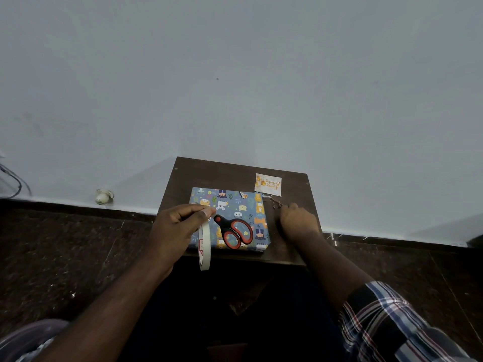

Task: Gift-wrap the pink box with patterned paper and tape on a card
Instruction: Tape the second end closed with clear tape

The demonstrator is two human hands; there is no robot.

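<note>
Wrapped box [235, 205] sits at centre of frame on a small dark wooden table [198, 173], fully covered in blue patterned paper w/ cartoon animals; no pink showing. Red-and-black scissors [234, 231] lie on top of the box, handles toward lower right, blade end pointing up-left toward the left hand.

Left hand [177, 226], just left of centre, overlaps the box's left edge. Thumb and forefinger pressed together, pinching the top of a roll of cream masking tape [204, 244]. Roll hangs edge-on below the fingers, over the box's lower-left corner and past the table's near edge.

Right hand [298, 220], right of centre, is on the table just beside the box's right side, not touching the box. Fingers curled down at a thin string [275, 203] on the tabletop; seems to be pinching it, though the back of the hand hides the fingertips.

Card [268, 184] lies flat in the upper right part of the table, near the box's top right corner, pale w/ gold lettering and small orange ornaments. The string trails from its lower edge toward the right hand.

Plaid sleeve [379, 322] at lower right. Pale wall fills the upper frame; dark speckled floor [65, 244] either side of the table; a small white round object [103, 196] sits at the wall base, left.
</note>
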